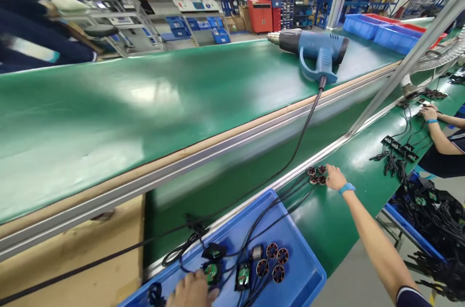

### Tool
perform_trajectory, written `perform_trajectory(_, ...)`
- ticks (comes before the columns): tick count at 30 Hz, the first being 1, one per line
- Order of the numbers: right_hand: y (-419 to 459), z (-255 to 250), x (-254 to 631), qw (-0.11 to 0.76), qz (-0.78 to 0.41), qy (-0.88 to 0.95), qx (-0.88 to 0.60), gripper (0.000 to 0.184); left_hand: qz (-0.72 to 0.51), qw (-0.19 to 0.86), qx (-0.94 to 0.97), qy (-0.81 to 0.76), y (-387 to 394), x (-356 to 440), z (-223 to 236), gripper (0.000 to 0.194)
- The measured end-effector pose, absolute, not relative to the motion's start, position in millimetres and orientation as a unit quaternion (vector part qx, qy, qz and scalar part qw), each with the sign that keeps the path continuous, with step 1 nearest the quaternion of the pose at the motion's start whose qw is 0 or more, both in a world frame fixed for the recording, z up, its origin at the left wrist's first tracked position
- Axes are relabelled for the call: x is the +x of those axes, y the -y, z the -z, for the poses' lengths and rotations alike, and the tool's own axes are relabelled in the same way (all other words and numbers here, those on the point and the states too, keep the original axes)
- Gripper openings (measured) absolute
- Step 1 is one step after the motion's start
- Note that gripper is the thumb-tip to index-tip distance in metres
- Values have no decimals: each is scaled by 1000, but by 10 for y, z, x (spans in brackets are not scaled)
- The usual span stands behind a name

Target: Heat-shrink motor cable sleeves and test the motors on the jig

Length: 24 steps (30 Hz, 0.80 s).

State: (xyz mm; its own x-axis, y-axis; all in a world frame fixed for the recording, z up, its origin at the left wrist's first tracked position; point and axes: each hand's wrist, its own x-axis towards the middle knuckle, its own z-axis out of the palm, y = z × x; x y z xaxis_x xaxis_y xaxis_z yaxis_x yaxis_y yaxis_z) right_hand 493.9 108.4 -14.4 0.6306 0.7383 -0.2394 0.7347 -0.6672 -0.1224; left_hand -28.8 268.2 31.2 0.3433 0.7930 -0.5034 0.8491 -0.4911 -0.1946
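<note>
My left hand (192,291) rests at the bottom edge inside a blue tray (301,268), its fingers closed on a small green-and-black circuit board (211,270) with black wires. More boards and copper-wound motors (272,258) lie beside it in the tray. My right arm stretches out to the right. My right hand (334,177) lies on the green mat with its fingers against a cluster of small motors (316,175) whose black cables run back to the tray.
A blue heat gun (314,50) lies on the green conveyor belt (145,94), its cord trailing down. A slanted metal post (399,69) crosses at right. Another person's hand (428,113) works further along beside wired parts (397,152). Blue bins (363,26) stand at the back.
</note>
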Motion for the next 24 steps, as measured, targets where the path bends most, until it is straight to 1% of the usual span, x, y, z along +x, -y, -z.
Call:
perform_trajectory(3, -1051, 221, 5098, 19, -163, 507, -846, 84, 191, 34, 874, -445, -2653, 325, -425, 49)
perform_trajectory(6, -1129, 298, 5143, 7, -179, 587, -789, 86, 187, 85, 889, -409, -2704, 862, -417, 63)
perform_trajectory(9, -1224, 313, 5153, -15, -171, 602, -779, 82, 238, 177, 871, -391, -2724, 1134, -194, 82)
perform_trajectory(11, -1268, 290, 5186, -22, -172, 612, -772, 81, 243, 205, 867, -383, -2688, 1170, 23, 90)
perform_trajectory(12, -1283, 275, 5214, -26, -175, 619, -765, 81, 237, 208, 869, -382, -2660, 1160, 132, 91)
perform_trajectory(14, -1302, 250, 5282, -36, -182, 639, -746, 82, 217, 199, 872, -390, -2609, 1112, 324, 86)
perform_trajectory(17, -1317, 250, 5378, -37, -169, 676, -716, 82, 198, 175, 873, -411, -2582, 1037, 509, 72)
perform_trajectory(20, -1332, 304, 5446, -9, -163, 693, -702, 76, 184, 156, 878, -412, -2611, 999, 583, 61)
perform_trajectory(24, -1358, 406, 5527, 37, -200, 708, -677, 68, 186, 153, 879, -411, -2653, 993, 597, 55)
